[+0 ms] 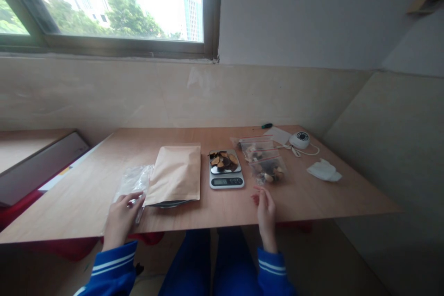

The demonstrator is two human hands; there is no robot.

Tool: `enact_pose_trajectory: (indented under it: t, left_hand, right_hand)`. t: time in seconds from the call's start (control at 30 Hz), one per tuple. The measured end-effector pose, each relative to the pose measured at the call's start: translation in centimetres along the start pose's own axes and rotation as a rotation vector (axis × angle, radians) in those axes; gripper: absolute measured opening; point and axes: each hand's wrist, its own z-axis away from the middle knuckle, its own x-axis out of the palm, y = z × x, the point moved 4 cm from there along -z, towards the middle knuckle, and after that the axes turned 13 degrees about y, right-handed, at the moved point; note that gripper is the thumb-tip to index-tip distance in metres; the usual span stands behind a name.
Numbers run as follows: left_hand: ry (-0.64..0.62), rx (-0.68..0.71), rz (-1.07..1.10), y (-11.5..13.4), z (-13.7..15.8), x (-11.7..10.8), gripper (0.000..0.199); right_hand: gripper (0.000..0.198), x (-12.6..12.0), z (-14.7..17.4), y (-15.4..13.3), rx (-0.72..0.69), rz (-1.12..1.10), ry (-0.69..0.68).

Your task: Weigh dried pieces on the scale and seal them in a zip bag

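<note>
My left hand (pixel 124 215) is at the front left of the table, thumb and fingers pinched on the near edge of a clear plastic bag (pixel 133 180). Just right of it lies a brown kraft paper pouch (pixel 176 171), its dark mouth towards me and slightly parted. Dried brown slices (pixel 224 161) are heaped on the steel plate of a white kitchen scale (pixel 227 183); its digits are too small to read. My right hand (pixel 266 206) hovers near the front edge, fingers loosely bent and apart, holding nothing. Beyond it is a zip bag of dried pieces (pixel 267 171).
More filled zip bags (pixel 256 150) lie behind that one. At the back right are a white round device (pixel 299 139) with a cable, a white sheet (pixel 277 135), a dark green object (pixel 267 126) and a crumpled white tissue (pixel 324 170). A wall borders the table (pixel 222 215) behind.
</note>
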Motion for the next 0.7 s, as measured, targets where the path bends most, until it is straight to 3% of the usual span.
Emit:
enact_pose_trajectory:
  t: [0.1,0.13,0.2,0.3,0.37,0.53,0.6,0.7]
  left_hand:
    - [-0.086,-0.048,-0.063,0.1,0.5,-0.1,0.036]
    - [-0.058,-0.051,-0.094,0.3,0.7,-0.4,0.037]
    - [0.097,-0.043,-0.147,1.1,1.1,-1.3,0.038]
    - [0.435,-0.023,-0.141,3.8,2.3,-3.1,0.038]
    - [0.53,0.034,-0.077,6.6,3.2,-3.9,0.036]
    - [0.585,0.194,0.123,13.6,5.2,-4.9,0.02]
    - [0.599,0.214,0.159,14.8,5.6,-5.1,0.017]
    - [0.574,0.184,0.168,14.4,5.5,-5.2,0.017]
  right_hand:
    - [0.049,0.2,0.4,-0.4,-0.016,0.021,-0.046]
    - [0.049,0.3,0.5,-0.7,-0.027,0.03,-0.063]
    - [0.047,0.6,0.9,-1.4,-0.057,0.038,-0.107]
    - [0.042,1.7,2.3,-3.4,-0.107,0.023,-0.203]
    - [0.039,2.8,3.8,-5.3,-0.132,0.0,-0.294]
    - [0.029,6.1,9.1,-9.4,-0.209,-0.053,-0.547]
    - [0.027,7.1,10.9,-9.7,-0.264,-0.036,-0.588]
    - [0.03,8.2,12.2,-8.8,-0.378,0.064,-0.511]
